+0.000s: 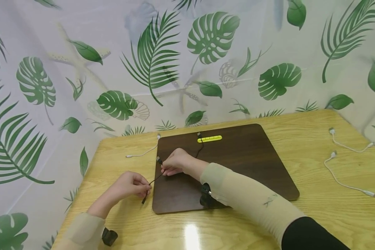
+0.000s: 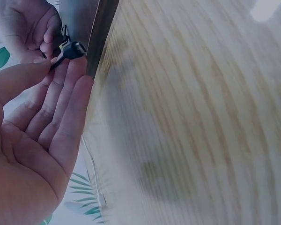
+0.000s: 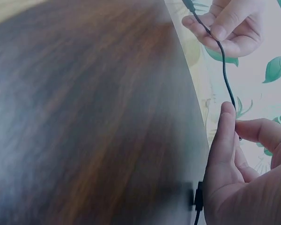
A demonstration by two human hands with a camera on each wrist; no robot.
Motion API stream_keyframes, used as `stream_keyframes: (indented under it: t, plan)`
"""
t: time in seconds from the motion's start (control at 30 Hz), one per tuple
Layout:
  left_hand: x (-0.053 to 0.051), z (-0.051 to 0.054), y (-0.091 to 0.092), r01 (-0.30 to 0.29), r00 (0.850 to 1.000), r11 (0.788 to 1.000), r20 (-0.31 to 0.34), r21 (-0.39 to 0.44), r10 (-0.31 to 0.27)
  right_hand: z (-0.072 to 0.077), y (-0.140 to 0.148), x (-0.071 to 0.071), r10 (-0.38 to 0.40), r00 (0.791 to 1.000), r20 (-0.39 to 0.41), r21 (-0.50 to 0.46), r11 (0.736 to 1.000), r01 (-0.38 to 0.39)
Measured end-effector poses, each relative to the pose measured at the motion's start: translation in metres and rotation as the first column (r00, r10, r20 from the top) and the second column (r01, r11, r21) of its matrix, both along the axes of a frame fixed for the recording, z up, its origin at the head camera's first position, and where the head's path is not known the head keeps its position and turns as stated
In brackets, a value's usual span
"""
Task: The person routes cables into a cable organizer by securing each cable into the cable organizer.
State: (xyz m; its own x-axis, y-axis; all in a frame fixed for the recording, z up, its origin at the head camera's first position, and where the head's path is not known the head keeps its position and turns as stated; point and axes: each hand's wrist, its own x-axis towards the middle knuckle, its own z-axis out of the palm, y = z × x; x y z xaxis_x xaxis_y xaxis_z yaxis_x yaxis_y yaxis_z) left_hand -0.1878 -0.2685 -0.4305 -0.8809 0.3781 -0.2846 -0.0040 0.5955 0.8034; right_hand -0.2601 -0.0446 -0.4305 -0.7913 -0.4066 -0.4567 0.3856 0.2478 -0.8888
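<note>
A thin black USB cable runs between my two hands, over the left edge of a dark brown board. My left hand pinches it near its small plug, which sticks out past the fingertips. Farther along the cord, my right hand pinches it between thumb and fingers. A black USB plug shows just beyond the right fingers. Toward the board's back lies a yellow slotted strip. Another black plug is at its left end, its cord running down behind my right hand and forearm.
One white cable lies left of the board on the wooden table. Two more, an upper white cable and a lower white cable, lie at the right. A leaf-patterned cloth hangs behind the table.
</note>
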Motion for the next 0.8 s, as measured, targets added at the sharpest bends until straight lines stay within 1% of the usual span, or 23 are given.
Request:
stream_keyframes:
  t: [0.1,0.27,0.57,0.8]
  plan:
    - [-0.002,-0.002,0.004,0.0,1.0,1.0,0.006,0.005,0.0,-0.001,0.006,-0.002,-0.01,1.0,0.009,-0.008,1.0,0.01]
    - [-0.008,-0.002,0.012,-0.003,1.0,1.0,0.02,0.011,0.003,-0.001,0.015,-0.007,-0.034,0.999,0.015,-0.029,0.999,0.034]
    - [-0.017,-0.002,0.028,-0.028,1.0,0.999,0.015,0.018,0.028,0.0,0.034,-0.013,-0.07,0.996,0.048,-0.047,0.996,0.073]
    - [-0.025,-0.002,0.039,-0.029,0.999,0.999,0.02,0.015,0.029,-0.001,0.045,-0.017,-0.095,0.994,0.057,-0.044,0.994,0.098]
